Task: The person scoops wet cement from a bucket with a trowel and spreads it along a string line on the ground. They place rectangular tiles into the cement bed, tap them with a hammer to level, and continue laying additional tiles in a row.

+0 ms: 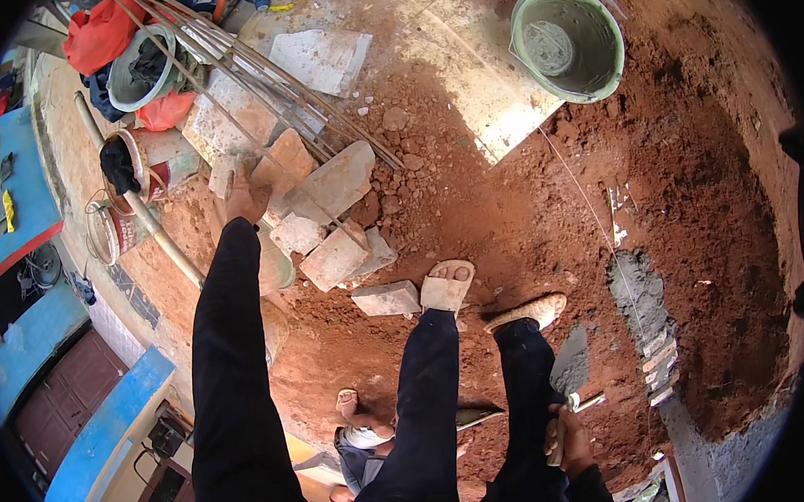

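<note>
My left hand [246,203] reaches out to the far left, its fingers closed on a small pale brick piece [222,174] at the edge of a rubble pile. Broken bricks [335,260] and slabs lie just to the right of that hand. Low on the right, my right hand [576,441] is wrapped round the handle of a trowel [572,360], whose grey blade points away from me. Beyond the blade, to the right, a bed of wet mortar [638,296] carries a short row of brick pieces [660,364] beside a taut string.
A mortar-smeared bucket [566,43] stands at the far right on a pale board [473,53]. Thin rods [253,71] lie across the rubble. Buckets [162,160] and a pole [142,207] are on the left. Another person [363,447] is low in the middle, near my legs.
</note>
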Demonstrator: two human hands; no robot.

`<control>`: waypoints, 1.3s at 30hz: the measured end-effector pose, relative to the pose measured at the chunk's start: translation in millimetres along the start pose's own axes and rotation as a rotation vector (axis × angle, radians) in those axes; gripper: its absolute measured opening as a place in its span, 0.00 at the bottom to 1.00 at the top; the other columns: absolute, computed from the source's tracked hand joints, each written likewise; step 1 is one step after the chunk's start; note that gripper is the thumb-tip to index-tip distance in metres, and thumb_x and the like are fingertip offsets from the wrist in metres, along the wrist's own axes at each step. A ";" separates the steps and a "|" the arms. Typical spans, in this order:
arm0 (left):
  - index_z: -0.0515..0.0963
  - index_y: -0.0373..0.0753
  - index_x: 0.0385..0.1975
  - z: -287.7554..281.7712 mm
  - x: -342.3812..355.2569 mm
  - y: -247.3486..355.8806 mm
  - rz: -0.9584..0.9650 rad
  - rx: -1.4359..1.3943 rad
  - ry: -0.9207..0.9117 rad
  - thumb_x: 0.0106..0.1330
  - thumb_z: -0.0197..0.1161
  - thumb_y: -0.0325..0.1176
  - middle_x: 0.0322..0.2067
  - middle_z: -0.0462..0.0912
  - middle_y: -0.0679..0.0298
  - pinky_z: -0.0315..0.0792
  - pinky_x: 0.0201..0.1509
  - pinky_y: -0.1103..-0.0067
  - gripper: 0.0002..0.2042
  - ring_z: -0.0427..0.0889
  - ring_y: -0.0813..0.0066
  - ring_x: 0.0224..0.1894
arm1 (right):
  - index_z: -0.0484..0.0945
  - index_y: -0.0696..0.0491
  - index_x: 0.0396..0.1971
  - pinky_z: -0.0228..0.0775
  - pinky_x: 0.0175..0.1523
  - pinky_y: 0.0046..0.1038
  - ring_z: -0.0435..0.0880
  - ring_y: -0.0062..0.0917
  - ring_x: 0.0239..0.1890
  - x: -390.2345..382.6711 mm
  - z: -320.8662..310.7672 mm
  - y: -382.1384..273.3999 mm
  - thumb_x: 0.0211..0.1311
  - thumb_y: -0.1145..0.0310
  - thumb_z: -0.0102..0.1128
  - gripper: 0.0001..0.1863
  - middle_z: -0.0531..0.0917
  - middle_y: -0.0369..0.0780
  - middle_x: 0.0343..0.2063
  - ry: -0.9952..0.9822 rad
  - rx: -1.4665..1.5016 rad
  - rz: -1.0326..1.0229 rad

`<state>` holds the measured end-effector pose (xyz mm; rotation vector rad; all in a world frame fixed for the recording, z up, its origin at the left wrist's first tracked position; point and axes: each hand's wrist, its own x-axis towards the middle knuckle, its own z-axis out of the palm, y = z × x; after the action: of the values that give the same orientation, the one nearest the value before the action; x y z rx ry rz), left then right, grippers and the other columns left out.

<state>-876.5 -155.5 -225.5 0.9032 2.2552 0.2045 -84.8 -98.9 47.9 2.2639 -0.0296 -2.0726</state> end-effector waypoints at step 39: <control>0.69 0.37 0.65 183.2 -447.2 637.0 -0.038 -0.758 -0.620 0.65 0.73 0.26 0.52 0.84 0.59 0.78 0.59 0.75 0.29 0.85 0.72 0.52 | 0.66 0.54 0.66 0.81 0.32 0.26 0.83 0.19 0.41 -22.0 -172.1 -53.9 0.59 0.53 0.81 0.42 0.83 0.37 0.51 -0.540 0.511 -0.400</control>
<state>-173.8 6.2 120.1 0.4228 1.4334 0.6165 82.7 -36.8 81.1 1.9625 -0.1647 -3.1509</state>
